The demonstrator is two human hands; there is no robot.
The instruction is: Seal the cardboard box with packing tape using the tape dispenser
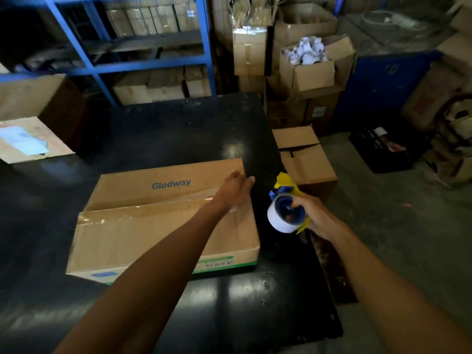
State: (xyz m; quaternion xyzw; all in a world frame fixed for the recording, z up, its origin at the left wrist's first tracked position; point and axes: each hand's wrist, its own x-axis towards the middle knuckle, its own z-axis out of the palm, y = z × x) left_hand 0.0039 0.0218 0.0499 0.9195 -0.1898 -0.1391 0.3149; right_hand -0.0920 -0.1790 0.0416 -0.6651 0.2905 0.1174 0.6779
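A flat brown cardboard box (143, 226) printed "Glodway" lies on the black table (153, 139), flaps folded down with clear tape glinting along the centre seam. My left hand (236, 191) rests flat on the box's right end, near the seam, fingers stretched out. Just off the box's right edge, my right hand (315, 215) grips a yellow and blue tape dispenser (287, 203) carrying a white roll of tape. The dispenser hangs in the air, apart from the box.
A cardboard box with a torn label (28, 141) sits at the table's left edge. On the floor to the right stand a half-open box (304, 154) and a black crate (385, 149). Blue shelving (143, 65) and stacked cartons (306, 65) fill the back.
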